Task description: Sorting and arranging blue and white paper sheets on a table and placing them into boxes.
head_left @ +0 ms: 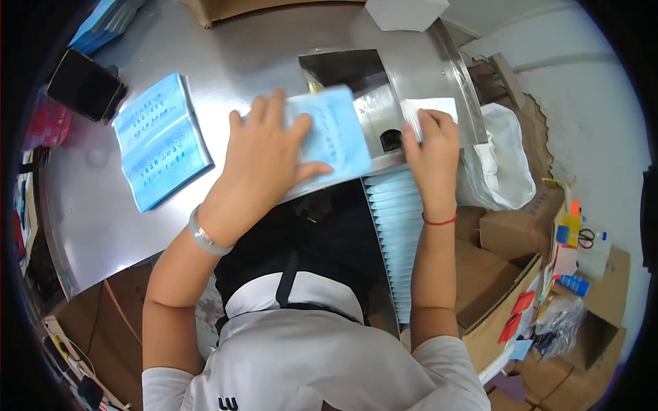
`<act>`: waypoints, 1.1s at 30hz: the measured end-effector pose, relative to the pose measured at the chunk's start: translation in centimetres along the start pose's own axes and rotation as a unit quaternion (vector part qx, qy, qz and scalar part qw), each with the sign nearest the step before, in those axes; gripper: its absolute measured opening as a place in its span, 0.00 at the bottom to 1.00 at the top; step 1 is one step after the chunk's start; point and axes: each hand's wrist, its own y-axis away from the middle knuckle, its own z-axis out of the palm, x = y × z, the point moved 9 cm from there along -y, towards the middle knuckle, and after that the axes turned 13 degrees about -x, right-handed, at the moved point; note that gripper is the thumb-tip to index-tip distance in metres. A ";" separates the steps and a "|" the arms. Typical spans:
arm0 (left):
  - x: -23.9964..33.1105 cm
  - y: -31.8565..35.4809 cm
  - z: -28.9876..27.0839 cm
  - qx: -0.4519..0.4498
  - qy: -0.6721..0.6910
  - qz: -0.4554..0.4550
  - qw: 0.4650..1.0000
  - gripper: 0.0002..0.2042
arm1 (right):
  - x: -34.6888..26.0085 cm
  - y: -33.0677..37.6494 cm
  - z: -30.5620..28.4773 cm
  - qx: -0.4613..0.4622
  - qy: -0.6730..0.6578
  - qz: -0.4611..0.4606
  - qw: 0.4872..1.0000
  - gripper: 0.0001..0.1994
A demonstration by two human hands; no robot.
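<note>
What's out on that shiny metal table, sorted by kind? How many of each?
Light blue packet piles: 2, one under the left hand at, one lying apart at
White slips: 1, under the right hand at
Black phones: 1
Total: 4
More blue packets sit in the chute below; too overlapped to count.

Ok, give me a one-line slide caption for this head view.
Left hand presses a light blue packet on a steel table while the right hand holds a white slip.
</note>
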 end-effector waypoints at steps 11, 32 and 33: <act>-0.2 3.9 1.1 0.190 0.027 -0.072 0.979 0.18 | 1.9 0.7 2.3 0.037 0.083 -0.069 0.993 0.07; 4.0 3.0 -0.3 0.051 0.447 0.095 0.888 0.23 | -4.3 -4.6 7.0 -0.161 0.032 0.023 0.986 0.05; 1.3 3.8 0.9 0.074 0.440 0.038 0.894 0.18 | -3.5 -4.0 4.5 -0.065 -0.037 0.010 0.997 0.06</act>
